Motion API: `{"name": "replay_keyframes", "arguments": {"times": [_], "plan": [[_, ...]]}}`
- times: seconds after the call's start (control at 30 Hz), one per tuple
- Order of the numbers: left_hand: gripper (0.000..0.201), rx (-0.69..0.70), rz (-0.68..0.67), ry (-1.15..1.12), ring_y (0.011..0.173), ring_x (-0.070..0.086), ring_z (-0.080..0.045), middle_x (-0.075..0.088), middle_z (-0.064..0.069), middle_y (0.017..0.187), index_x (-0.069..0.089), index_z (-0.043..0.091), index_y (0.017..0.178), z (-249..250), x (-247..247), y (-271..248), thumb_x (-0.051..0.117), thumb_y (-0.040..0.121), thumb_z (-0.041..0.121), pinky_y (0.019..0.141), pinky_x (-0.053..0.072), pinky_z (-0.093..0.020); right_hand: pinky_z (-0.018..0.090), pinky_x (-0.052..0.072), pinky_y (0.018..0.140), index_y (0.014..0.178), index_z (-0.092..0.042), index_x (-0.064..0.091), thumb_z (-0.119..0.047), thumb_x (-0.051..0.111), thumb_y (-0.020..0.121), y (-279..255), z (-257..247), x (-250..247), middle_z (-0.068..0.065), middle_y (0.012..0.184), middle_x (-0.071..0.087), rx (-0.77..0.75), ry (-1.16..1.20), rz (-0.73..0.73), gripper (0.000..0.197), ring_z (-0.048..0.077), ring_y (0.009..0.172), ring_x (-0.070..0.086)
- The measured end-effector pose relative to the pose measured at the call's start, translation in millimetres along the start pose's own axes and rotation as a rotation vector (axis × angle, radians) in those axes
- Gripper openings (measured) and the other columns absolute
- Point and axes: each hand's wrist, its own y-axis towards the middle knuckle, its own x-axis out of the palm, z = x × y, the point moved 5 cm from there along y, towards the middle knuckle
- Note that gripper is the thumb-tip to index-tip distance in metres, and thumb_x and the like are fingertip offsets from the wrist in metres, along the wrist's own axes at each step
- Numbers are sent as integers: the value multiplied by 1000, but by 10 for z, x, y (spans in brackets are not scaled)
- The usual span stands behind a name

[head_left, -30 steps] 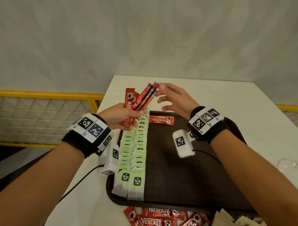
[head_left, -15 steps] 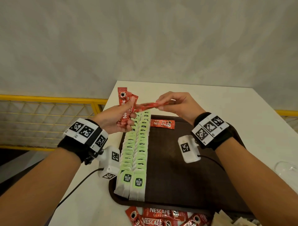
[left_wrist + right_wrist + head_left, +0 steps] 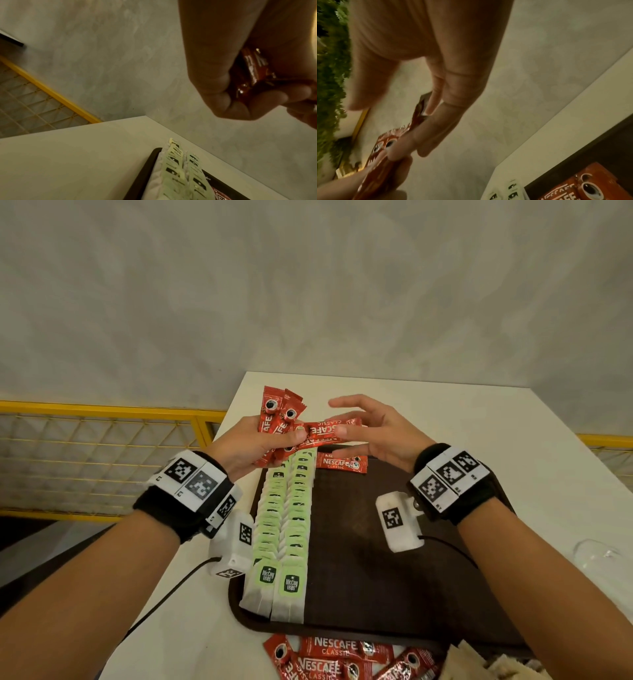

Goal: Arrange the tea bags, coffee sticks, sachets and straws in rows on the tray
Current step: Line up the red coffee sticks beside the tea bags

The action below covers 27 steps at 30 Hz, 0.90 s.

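Gripping a bunch of Nescafé coffee sticks (image 3: 279, 422) above the tray (image 3: 359, 542), the left hand (image 3: 246, 446) curls tight; the right hand (image 3: 373, 433) pinches one stick (image 3: 325, 431) crosswise. Left wrist: fingers (image 3: 223, 97) clamp the sticks. Right wrist: fingertips (image 3: 406, 146) pinch the stick's end.

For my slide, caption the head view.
Right hand pulls one coffee stick from the left hand above the tray.

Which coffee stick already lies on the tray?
Start at the dark brown tray and its two rows of green tea bags. At their far end, right of them, one red coffee stick lies flat, crosswise, alone; the others are in hands or off-tray.
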Motion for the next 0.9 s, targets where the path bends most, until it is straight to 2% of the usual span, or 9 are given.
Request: {"name": "replay_keyframes", "arguments": {"times": [0.1,0.17,0.27,0.4,0.5,0.6,0.7,0.8,0.9], "plan": [[25,54,31,23,87,64,-19,68,-5,94,63,17,95,23,35,1,73,73,21,77,50,-30,20,58,66,97,-5,61,1,62,82,22,27,23,13,95,68,46,-20,63,17,18,80,71],[24,95,49,42,87,66,-18,69,-3,92,63,18,94,42,35,-4,74,72,21,75,50,-29,18,57,63,91,-2,62,3,63,81,20,36,-8,13,91,69,62,32,103,11,18,76,71],[23,139,76,50,81,66,-13,69,0,88,62,19,93,61,29,-2,74,73,19,69,49,-25,16,55,60,92,-2,62,4,62,81,20,61,-25,11,87,69,49,158,159,12,16,73,71],[22,156,188,-77,83,67,-16,70,-1,91,63,19,94,7,65,22,74,76,17,71,51,-28,22,57,65,92,-7,58,2,59,85,60,173,48,9,90,67,30,411,233,11,14,74,70],[22,164,249,-133,79,66,-17,70,-6,92,65,15,94,-33,118,36,75,76,20,71,52,-30,29,59,73,79,-10,58,2,61,83,70,228,134,7,85,70,33,433,241,14,17,78,70],[23,155,235,-123,68,65,-13,70,-7,83,65,10,96,-47,153,31,73,78,23,61,51,-24,26,59,71,73,-8,57,7,61,82,49,213,54,6,77,68,-26,410,342,18,15,73,68],[25,144,214,-122,62,66,-11,72,-7,87,63,10,100,-68,179,11,71,81,22,54,49,-19,26,58,73,75,-8,59,8,60,83,19,191,-69,7,78,68,-70,448,419,17,16,75,67],[22,144,209,-167,62,68,-12,73,-7,87,63,11,101,-62,230,0,70,82,21,52,50,-17,25,58,76,88,-6,62,3,59,85,14,179,-10,8,88,69,-72,466,350,10,15,80,69],[26,140,188,-207,66,69,-15,73,-8,90,64,10,106,-30,294,0,69,83,22,55,51,-19,25,57,75,93,-10,62,1,60,85,10,191,57,7,90,71,-80,484,319,14,16,82,70]]}}
